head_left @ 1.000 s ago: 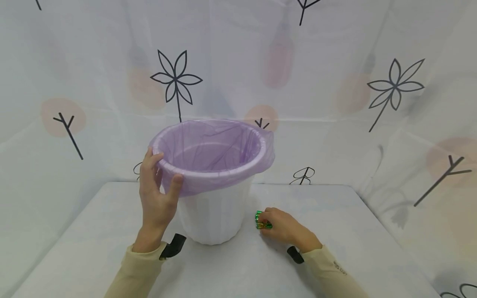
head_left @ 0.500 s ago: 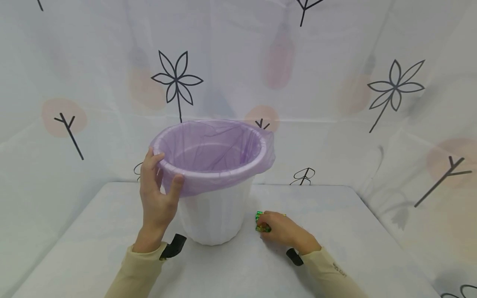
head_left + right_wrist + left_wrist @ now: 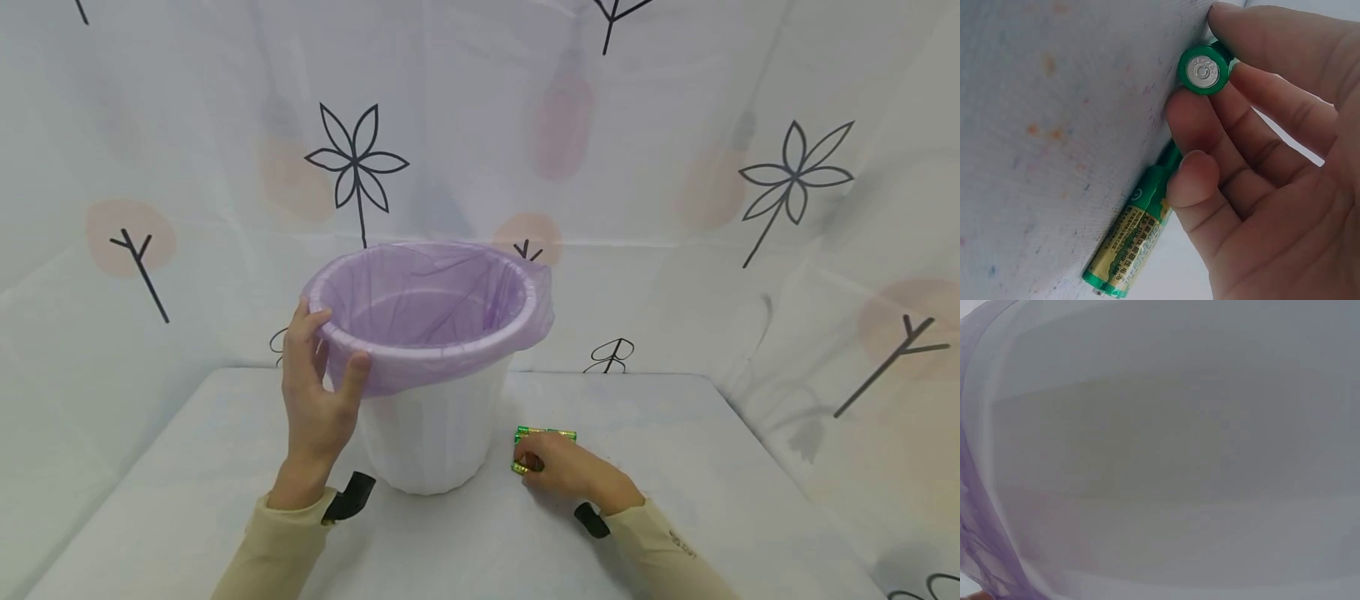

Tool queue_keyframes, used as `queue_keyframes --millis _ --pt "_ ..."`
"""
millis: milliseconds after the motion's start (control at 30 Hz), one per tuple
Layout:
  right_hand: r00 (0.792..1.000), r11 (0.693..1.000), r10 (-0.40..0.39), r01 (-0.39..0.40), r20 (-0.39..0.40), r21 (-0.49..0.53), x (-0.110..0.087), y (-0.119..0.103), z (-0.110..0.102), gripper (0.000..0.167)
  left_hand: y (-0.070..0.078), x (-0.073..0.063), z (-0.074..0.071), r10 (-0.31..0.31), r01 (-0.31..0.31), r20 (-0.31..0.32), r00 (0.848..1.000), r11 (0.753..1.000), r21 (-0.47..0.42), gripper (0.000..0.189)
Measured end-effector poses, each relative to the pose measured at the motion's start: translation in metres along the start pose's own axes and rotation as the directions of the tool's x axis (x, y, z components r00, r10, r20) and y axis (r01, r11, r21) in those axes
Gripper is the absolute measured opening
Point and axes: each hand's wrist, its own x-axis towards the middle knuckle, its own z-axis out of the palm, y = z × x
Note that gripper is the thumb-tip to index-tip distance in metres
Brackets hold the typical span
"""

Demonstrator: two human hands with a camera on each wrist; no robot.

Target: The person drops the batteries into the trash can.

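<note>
Slightly lower in the frame than a second ago, the right hand (image 3: 567, 468) leaves more green-and-gold cylindrical batteries (image 3: 562, 434) showing.

At centre right, its thumb and fingers pinch one battery (image 3: 1202, 70) by the white table (image 3: 675, 467). At centre left, the left hand (image 3: 318, 408) grips the round white plastic bin (image 3: 427, 433); its thin purple plastic liner (image 3: 420, 367) looks already fitted, while the visible batteries remain outside.

White table (image 3: 660, 467), beneath the fingers (image 3: 542, 446); pale cloth backdrop (image 3: 465, 125), beyond them, printed with black flowers (image 3: 356, 162), twigs (image 3: 137, 257), pink blotches (image 3: 562, 125).
</note>
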Motion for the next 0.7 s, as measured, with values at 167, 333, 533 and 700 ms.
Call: queue_keyframes --millis 167,333,533,700 --pt "1.000 1.000 0.006 -0.006 0.003 0.006 -0.0002 0.0002 0.0009 0.016 0.0002 -0.0002 0.0000 0.001 -0.001 0.001 1.000 1.000 -0.007 0.056" --pt "1.000 1.000 0.014 -0.014 0.007 0.017 0.0001 -0.0006 0.0012 0.017 0.0007 -0.0006 -0.0003 -0.004 0.004 0.002 1.000 1.000 0.001 0.056" --pt "1.000 1.000 0.012 -0.012 0.000 0.017 -0.0004 -0.0013 0.0016 0.017 0.0015 -0.0001 -0.0004 -0.004 0.004 0.002 1.000 1.000 0.004 0.054" --pt "1.000 1.000 0.007 -0.007 -0.005 0.021 -0.0012 -0.0017 0.0005 0.018 0.0014 0.0002 0.0001 0.002 -0.002 0.000 1.000 1.000 0.007 0.053"
